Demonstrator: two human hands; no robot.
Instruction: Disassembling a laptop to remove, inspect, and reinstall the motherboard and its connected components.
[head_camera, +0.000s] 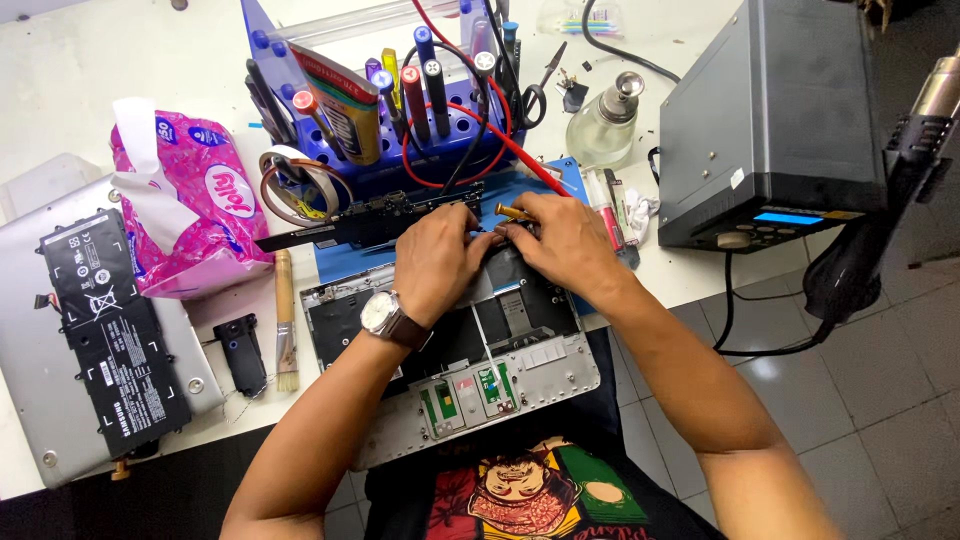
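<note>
An opened silver laptop chassis (520, 375) lies in front of me, partly over the table edge, its dark inner panel and small green boards showing. My left hand (432, 262), with a wristwatch, rests fingers-down on the chassis's upper part, next to a long dark circuit board (370, 222). My right hand (560, 240) presses down beside it; a brass-tipped tool (513, 212) sticks out from between its fingers. Both hands meet at one spot, and what lies under the fingertips is hidden.
A blue tool rack (420, 110) with pens, screwdrivers and red wire stands behind. A pink tissue pack (190, 200), a brush (285, 320), a black battery (105, 330) on a silver lid sit left. A glass dispenser bottle (605, 125) and dark station box (770, 120) stand right.
</note>
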